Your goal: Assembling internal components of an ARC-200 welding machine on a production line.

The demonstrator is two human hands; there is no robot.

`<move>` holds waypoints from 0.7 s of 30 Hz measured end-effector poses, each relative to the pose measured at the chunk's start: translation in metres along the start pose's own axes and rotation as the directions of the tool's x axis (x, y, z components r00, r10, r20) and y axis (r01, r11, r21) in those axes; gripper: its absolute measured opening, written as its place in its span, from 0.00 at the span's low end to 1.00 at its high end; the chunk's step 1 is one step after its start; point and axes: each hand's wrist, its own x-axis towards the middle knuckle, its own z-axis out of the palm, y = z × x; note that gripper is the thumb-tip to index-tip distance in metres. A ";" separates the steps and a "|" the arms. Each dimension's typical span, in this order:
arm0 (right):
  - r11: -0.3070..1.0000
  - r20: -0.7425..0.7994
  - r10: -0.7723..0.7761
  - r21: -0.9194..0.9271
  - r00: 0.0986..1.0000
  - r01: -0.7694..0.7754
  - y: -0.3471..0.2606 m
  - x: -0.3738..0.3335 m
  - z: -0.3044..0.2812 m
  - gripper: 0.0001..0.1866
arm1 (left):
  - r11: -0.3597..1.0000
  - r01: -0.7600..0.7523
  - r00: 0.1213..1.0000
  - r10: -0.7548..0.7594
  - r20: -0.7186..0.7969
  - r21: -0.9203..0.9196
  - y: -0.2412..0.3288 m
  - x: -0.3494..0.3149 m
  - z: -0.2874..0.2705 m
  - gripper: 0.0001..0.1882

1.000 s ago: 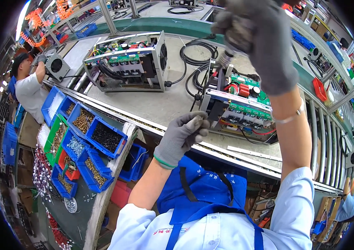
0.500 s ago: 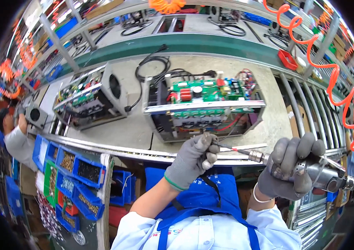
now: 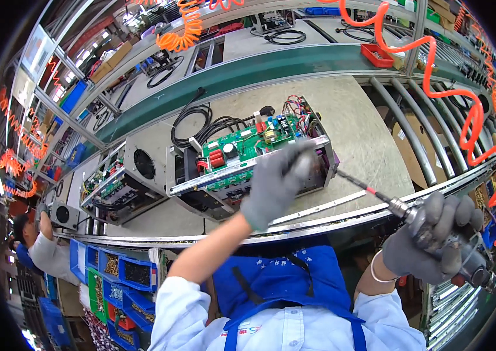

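In my gloved right hand (image 3: 435, 240) is an air screwdriver (image 3: 400, 207), fingers wrapped round its body. Its long bit (image 3: 362, 186), marked with a red band, points left, with the tip close to the right front corner of an open machine chassis (image 3: 218, 182). A green circuit board (image 3: 242, 146) with red and black components lies on top of that chassis. My gloved left hand (image 3: 274, 190) is in front of the chassis near the same corner, covering part of the front rail. Motion blurs its fingers, so anything in them cannot be made out.
A second open chassis (image 3: 122, 187) stands to the left. Coiled black cables (image 3: 192, 126) lie behind the nearer one. Blue bins (image 3: 137, 272) of small parts sit at lower left. Metal rollers (image 3: 414, 140) lie right; an orange coiled hose (image 3: 470, 128) hangs there. A co-worker (image 3: 46, 248) is far left.
My left hand has moved up from the bit to the chassis corner. The screwdriver has swung so its bit tip is near that corner. The view has turned, tilting the bench.
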 end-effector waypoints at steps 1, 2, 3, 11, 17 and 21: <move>1.000 0.001 -0.003 0.000 1.000 0.003 -0.002 0.003 0.000 0.26 | 0.908 -0.303 0.935 0.343 -0.096 0.291 -0.003 0.022 -0.002 0.14; 1.000 0.008 0.001 -0.016 1.000 -0.001 -0.008 0.009 -0.005 0.26 | 0.860 -0.322 0.931 0.365 -0.034 0.396 -0.008 0.044 -0.001 0.14; 1.000 0.024 0.028 -0.002 0.999 -0.028 -0.007 0.012 -0.006 0.27 | 0.857 -0.320 0.929 0.368 -0.044 0.405 -0.012 0.056 -0.004 0.14; 0.984 0.224 0.005 -0.172 0.975 0.035 0.014 0.022 0.009 0.27 | 0.785 -0.245 0.956 0.097 0.278 0.568 -0.018 0.090 -0.011 0.08; 0.960 0.409 0.162 -0.274 0.898 -0.048 0.049 0.045 0.031 0.23 | 0.993 -0.110 0.929 0.084 0.362 0.053 -0.034 0.093 -0.015 0.06; 0.949 0.454 0.220 -0.304 0.863 -0.082 0.075 0.071 0.051 0.18 | 0.985 -0.138 0.917 0.085 0.390 0.108 -0.032 0.093 -0.015 0.04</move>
